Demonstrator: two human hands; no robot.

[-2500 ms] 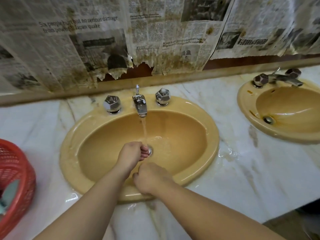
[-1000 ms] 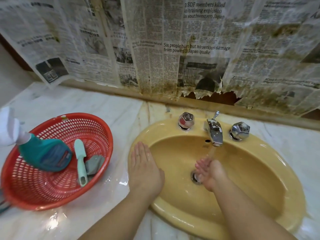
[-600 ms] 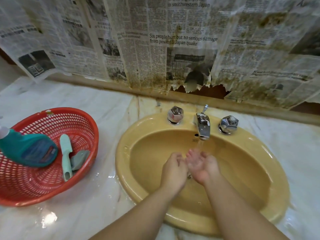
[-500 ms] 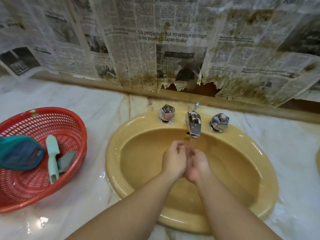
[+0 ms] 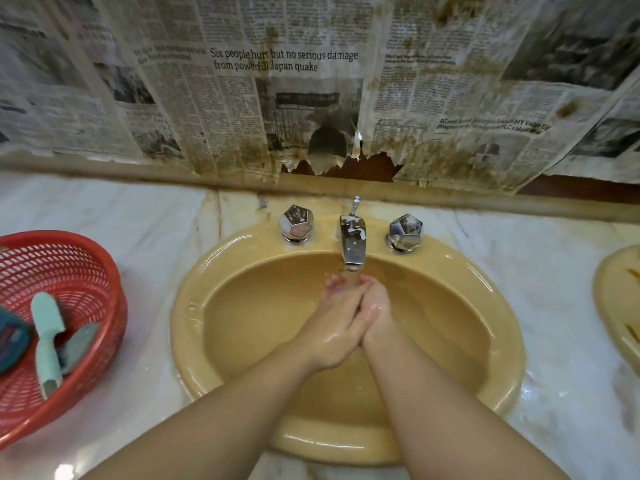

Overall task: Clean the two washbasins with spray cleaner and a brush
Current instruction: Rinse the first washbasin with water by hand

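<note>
A yellow washbasin (image 5: 194,306) fills the middle of the view. Water runs from its chrome tap (image 5: 353,245). My left hand (image 5: 337,323) and my right hand (image 5: 375,311) are pressed palm to palm under the stream, fingers straight and wet, holding nothing. A second yellow washbasin (image 5: 616,306) shows only its rim at the right edge. The pale green brush (image 5: 46,341) lies in a red basket (image 5: 100,271) at the left, beside the teal spray cleaner bottle (image 5: 10,341), which is cut off by the frame.
Two chrome knobs (image 5: 297,221) (image 5: 405,230) flank the tap. The marble counter (image 5: 554,271) is wet around the basin. Stained, torn newspaper (image 5: 277,98) covers the wall behind. A grey pad (image 5: 78,344) lies in the basket.
My left hand left the basin's rim and joined my right hand under the running water. Both palms now press together. The view has swung right and the basket slid toward the left edge.
</note>
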